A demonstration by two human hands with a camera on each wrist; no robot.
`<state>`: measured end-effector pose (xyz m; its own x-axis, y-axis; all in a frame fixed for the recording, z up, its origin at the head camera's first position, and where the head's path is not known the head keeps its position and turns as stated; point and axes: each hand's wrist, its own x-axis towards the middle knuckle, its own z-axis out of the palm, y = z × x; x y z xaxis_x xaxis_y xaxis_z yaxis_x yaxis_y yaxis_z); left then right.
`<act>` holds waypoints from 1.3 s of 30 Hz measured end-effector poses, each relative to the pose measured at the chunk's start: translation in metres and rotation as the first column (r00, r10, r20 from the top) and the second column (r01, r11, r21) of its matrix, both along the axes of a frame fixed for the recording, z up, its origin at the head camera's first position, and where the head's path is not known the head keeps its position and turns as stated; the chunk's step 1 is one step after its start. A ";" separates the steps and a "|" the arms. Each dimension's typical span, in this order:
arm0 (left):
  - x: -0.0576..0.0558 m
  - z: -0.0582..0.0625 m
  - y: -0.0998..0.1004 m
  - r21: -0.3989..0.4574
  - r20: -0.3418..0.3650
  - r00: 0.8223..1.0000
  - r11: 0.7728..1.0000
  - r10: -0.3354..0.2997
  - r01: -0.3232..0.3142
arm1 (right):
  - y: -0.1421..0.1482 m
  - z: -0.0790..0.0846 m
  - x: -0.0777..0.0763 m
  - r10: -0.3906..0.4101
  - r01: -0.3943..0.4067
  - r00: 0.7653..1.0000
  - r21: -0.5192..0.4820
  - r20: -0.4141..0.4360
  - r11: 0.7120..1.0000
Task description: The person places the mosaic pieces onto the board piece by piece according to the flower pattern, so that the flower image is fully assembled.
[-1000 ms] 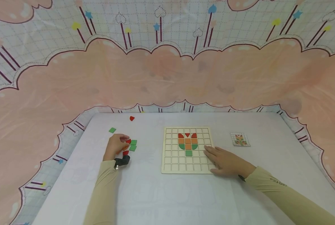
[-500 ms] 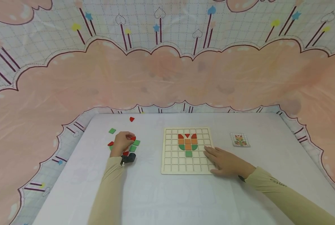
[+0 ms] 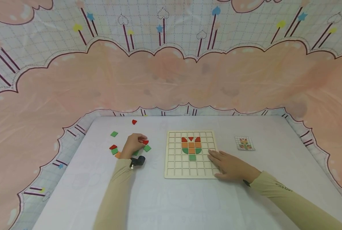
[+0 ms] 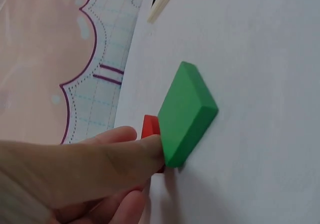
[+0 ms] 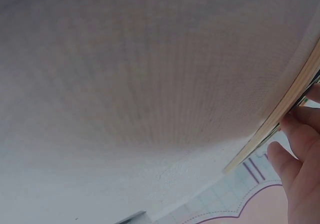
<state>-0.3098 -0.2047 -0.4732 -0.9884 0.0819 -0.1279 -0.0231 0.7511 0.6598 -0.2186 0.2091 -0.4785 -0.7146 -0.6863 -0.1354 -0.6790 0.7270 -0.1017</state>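
Note:
My left hand [image 3: 133, 144] pinches a red piece with one rounded side [image 3: 145, 142] between thumb and fingers, low over the table. A green diamond tile [image 4: 186, 113] lies right against it in the left wrist view, and another green tile [image 3: 135, 153] is partly hidden under the hand. My right hand [image 3: 231, 166] rests with fingers extended on the right edge of a pale wooden grid board [image 3: 175, 171]. On the board sits a tulip pattern of red, orange and green pieces [image 3: 191, 145]. In the right wrist view, fingertips touch the board's edge [image 5: 280, 115].
Left of my left hand lie a red piece [image 3: 113, 147], a green tile [image 3: 114, 151] and an orange piece [image 3: 117, 155]. Farther back are a green diamond [image 3: 114, 134] and a red piece [image 3: 134, 122]. A small pattern card [image 3: 244, 143] lies right of the board.
My left hand has moved right toward the board with the red piece, leaving the orange piece behind. A green tile has shifted right beside it. The right hand stays on the board.

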 end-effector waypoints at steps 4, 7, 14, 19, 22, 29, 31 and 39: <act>0.001 0.001 0.010 -0.012 -0.001 0.998 0.998 -0.057 0.057 | 0.001 -0.001 0.000 0.000 0.000 1.000 -0.001 -0.005 1.000; 0.001 0.001 0.015 -0.014 -0.006 0.996 0.996 -0.087 0.087 | 0.001 -0.002 -0.001 0.002 -0.002 1.000 -0.003 -0.010 1.000; 0.002 0.002 0.018 -0.026 -0.028 0.996 0.996 -0.089 0.088 | 0.000 -0.001 -0.001 0.004 -0.004 1.000 0.001 -0.011 1.000; 0.002 0.001 0.018 -0.026 -0.048 0.997 0.998 -0.055 0.054 | -0.001 0.001 0.000 0.001 -0.001 1.000 0.006 -0.006 1.000; 0.001 -0.001 0.018 -0.024 -0.052 0.998 0.999 -0.027 0.025 | -0.001 0.002 0.000 -0.001 0.001 1.000 0.011 -0.004 1.000; 0.000 -0.003 0.022 -0.021 -0.056 0.998 1.000 0.009 -0.010 | -0.001 0.003 0.000 0.002 -0.002 1.000 0.003 -0.003 1.000; 0.000 -0.003 0.024 -0.023 -0.050 0.999 1.000 0.004 -0.005 | -0.001 0.004 0.001 0.004 -0.004 1.000 -0.001 -0.003 1.000; -0.002 -0.002 0.029 -0.028 -0.042 0.998 0.998 -0.052 0.051 | -0.002 0.006 0.002 0.009 -0.009 1.000 -0.011 -0.008 1.000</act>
<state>-0.3113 -0.1755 -0.4749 -0.9876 0.1298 -0.0886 0.0435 0.7677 0.6393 -0.2170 0.2072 -0.4721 -0.7092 -0.6943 -0.1222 -0.6864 0.7196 -0.1046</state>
